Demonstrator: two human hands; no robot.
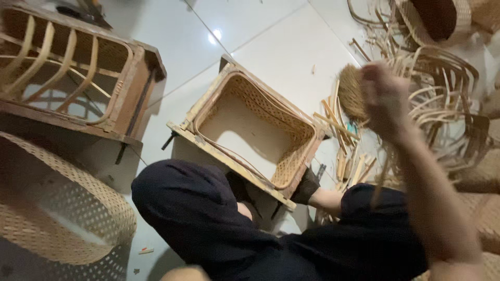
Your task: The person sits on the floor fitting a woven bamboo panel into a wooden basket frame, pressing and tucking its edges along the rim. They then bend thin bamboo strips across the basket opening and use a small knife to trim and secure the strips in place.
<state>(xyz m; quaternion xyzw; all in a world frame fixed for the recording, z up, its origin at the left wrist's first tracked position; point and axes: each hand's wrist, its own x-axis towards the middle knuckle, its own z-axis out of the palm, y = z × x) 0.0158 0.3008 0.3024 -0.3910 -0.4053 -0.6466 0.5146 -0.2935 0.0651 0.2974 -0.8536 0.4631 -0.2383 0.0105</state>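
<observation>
Head view, white tiled floor (pixel 271 47), woven basket (pixel 255 130) in wooden frame, right hand (pixel 385 101) fingers blurred, grip unclear

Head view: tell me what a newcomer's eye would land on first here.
At centre, a rectangular woven cane basket set in a pale wooden frame stands on the white tiled floor, between the person's dark-trousered knees. At right, the raised right hand sits in front of a small round woven piece, blurred. Behind it lies a tangle of loose cane strips.
</observation>
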